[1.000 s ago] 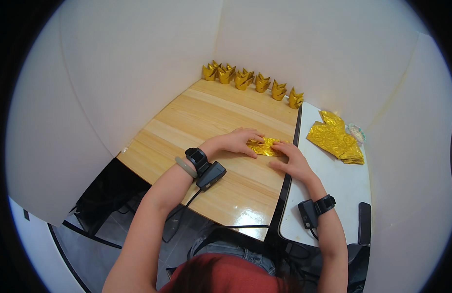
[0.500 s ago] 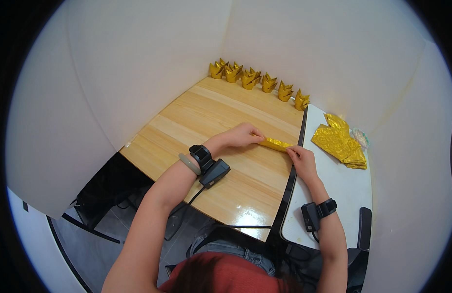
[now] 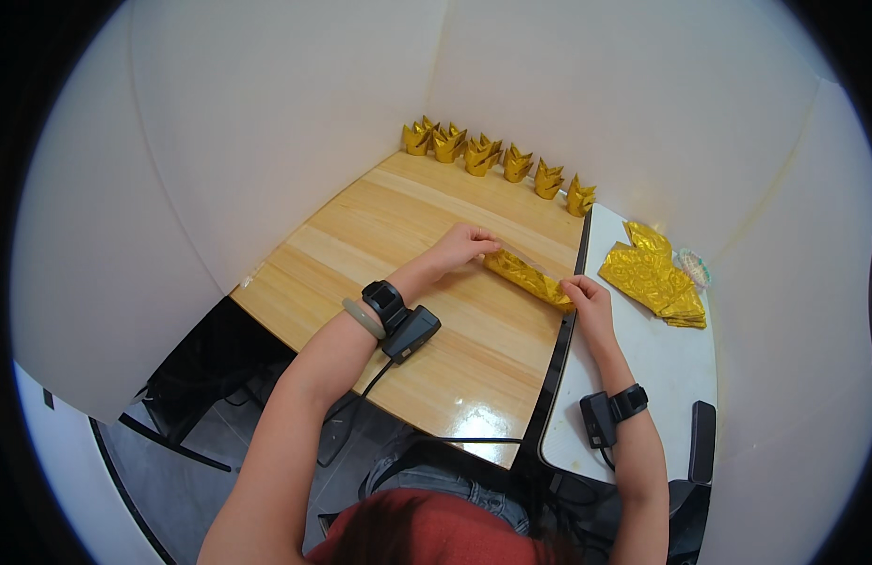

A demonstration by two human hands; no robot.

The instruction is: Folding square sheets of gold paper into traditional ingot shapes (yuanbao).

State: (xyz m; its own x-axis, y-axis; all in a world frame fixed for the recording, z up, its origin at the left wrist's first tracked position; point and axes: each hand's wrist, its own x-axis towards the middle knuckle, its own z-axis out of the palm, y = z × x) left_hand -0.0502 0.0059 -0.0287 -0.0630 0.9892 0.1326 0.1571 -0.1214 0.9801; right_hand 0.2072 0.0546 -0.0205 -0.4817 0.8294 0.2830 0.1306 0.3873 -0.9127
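A long strip of shiny gold foil paper (image 3: 528, 280) stretches between my two hands over the wooden table. Its far left end is pinched by the fingers of my left hand (image 3: 467, 245). The right end sits in the closed fingertips of my right hand (image 3: 587, 297), above the seam with the white table. Along its upper edge the strip looks folded, and its near face hangs open and creased. A stack of gold foil sheets (image 3: 648, 271) lies on the white surface, to the right of my right hand.
Along the back edge of the wooden table (image 3: 379, 235) stands a row of several folded gold foil crowns (image 3: 482, 154). Beside the foil stack on the white table (image 3: 596, 395) lies a pale round lacy item (image 3: 693, 267). White walls (image 3: 266, 104) rise behind; a cable (image 3: 375, 381) trails from my left wrist.
My hands have moved slightly apart. The foil between them, a narrow band before, now shows a wider, creased face. The crowns and the stack stay in place.
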